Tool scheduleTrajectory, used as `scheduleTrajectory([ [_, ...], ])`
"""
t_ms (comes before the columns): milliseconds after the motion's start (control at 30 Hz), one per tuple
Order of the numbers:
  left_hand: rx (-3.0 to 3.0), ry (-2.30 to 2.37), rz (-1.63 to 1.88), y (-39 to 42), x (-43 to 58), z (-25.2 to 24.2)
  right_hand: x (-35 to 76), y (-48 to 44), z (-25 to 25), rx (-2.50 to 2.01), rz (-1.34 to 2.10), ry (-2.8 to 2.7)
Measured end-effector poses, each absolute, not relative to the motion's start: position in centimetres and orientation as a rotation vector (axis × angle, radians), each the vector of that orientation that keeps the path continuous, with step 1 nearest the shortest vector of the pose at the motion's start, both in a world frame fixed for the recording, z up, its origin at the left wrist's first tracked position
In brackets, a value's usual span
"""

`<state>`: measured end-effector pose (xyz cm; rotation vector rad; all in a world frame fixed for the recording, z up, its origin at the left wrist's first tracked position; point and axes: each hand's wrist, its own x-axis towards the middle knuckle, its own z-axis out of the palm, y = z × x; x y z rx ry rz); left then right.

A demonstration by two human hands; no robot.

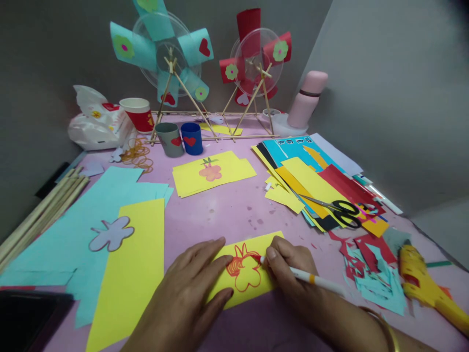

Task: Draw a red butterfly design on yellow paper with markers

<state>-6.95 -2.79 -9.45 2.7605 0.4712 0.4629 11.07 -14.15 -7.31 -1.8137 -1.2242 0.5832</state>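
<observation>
Butterfly outline (246, 274) in red sits on a small yellow strip (266, 284) before you, flat on the purple counter (220, 215). You have the whole contour down, with two feelers on top, and curved red strokes crowd the upper wing on the left. The upper right wing shows red along its edge, beside the tip of your marker (318, 281); whether the tip touches the paper, I cannot tell. Both lower lobes hold only plain yellow, so I judge much of the shape uncoloured. Your right hand (291, 256) pinches the marker in its fingers. Your left hand (196, 283) rests across the strip's left side, fingers spread, grasping nothing. Farther back, a pinkish butterfly shape (210, 172) on other yellow papers (236, 168) looks more evenly coloured.
</observation>
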Motion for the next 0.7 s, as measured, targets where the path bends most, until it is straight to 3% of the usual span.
scheduleTrajectory([
  [700, 2.774, 0.473, 0.457, -2.77, -7.07, -9.58, 11.31, -14.48, -7.98, -1.775, 0.51, -1.187],
])
